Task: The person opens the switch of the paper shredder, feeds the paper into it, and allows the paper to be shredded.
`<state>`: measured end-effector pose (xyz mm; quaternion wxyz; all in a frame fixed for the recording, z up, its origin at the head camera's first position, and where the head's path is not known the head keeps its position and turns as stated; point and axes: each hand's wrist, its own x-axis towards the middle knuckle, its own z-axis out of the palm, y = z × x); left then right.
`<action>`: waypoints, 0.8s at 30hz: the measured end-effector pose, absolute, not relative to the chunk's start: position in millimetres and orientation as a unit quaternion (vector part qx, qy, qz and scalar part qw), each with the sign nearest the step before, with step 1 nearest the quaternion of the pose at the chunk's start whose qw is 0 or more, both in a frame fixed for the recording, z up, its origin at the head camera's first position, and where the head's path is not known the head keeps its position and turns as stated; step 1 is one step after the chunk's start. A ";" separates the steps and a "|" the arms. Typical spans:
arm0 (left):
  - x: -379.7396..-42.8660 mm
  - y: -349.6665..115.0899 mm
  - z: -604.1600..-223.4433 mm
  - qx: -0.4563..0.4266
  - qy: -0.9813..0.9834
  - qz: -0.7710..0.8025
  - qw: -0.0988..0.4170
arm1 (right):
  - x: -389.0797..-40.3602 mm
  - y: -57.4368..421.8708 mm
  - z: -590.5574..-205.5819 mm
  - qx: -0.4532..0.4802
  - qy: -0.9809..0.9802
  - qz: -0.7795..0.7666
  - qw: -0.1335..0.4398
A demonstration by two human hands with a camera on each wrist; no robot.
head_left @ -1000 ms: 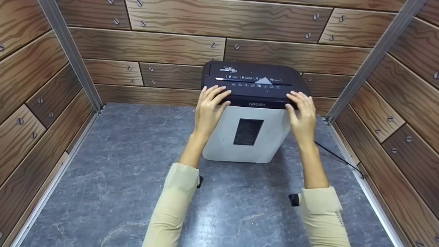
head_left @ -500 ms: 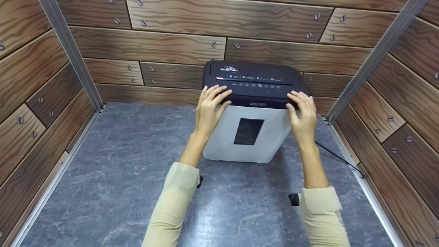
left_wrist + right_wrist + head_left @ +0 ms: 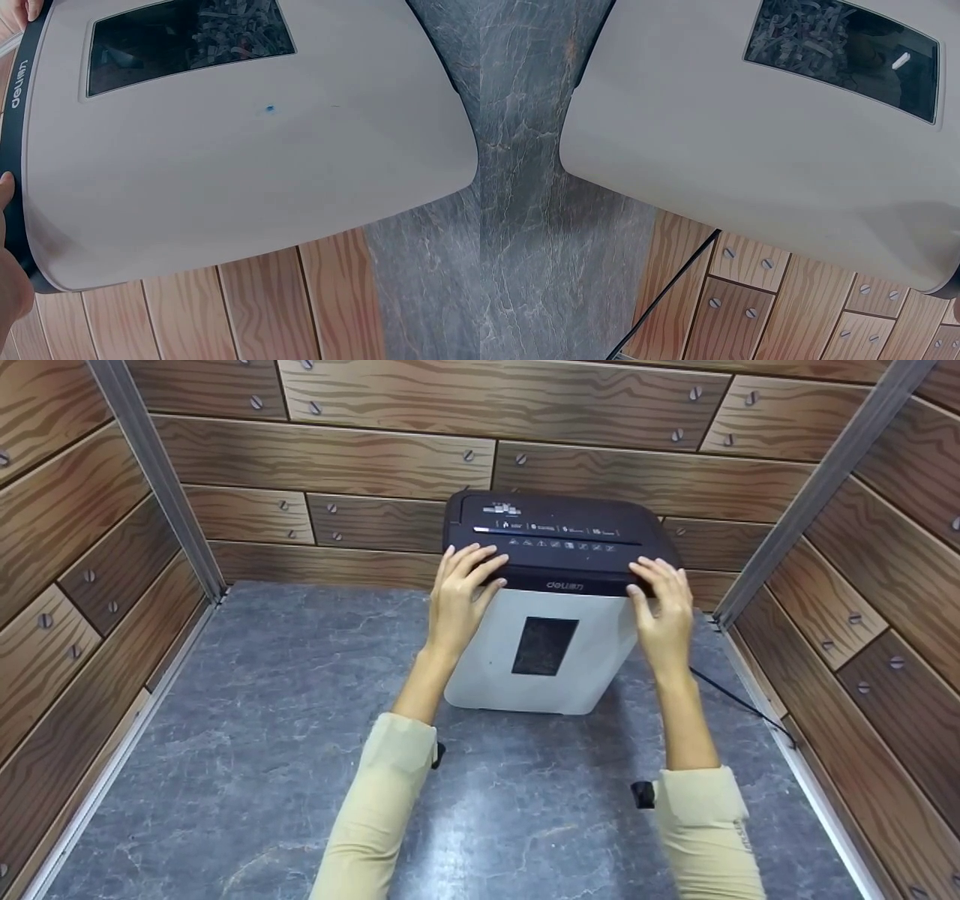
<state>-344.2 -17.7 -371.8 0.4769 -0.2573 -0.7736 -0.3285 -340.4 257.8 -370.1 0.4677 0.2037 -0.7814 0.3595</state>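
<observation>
A paper shredder (image 3: pixel 480 660) with a black top and a pale grey bin stands toward the back of the floor. My left hand (image 3: pixel 456 604) holds the front left corner of its top, fingers over the edge and thumb at the front band. At the front right corner, my right hand (image 3: pixel 664 615) grips it the same way. No paper shows above the feed slot (image 3: pixel 570 538). Through the dark window (image 3: pixel 142 45), strips of shredded paper (image 3: pixel 799 37) are visible inside the bin. Only parts of the left hand (image 3: pixel 11 277) appear at the left wrist view's edge.
A black power cord (image 3: pixel 739 701) runs from behind the shredder to the right wall's base. Wood-patterned panels (image 3: pixel 322 457) and metal posts (image 3: pixel 161 487) enclose a grey marbled floor (image 3: pixel 247 720).
The pale triangular tip of paper that stuck out of the feed slot one second ago has gone down out of sight. Both hands stay in place on the shredder.
</observation>
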 end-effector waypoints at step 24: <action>-341.4 -18.3 -367.9 -0.250 -0.781 -0.332 0.465 | -340.1 258.3 -369.1 0.204 -0.782 0.361 0.466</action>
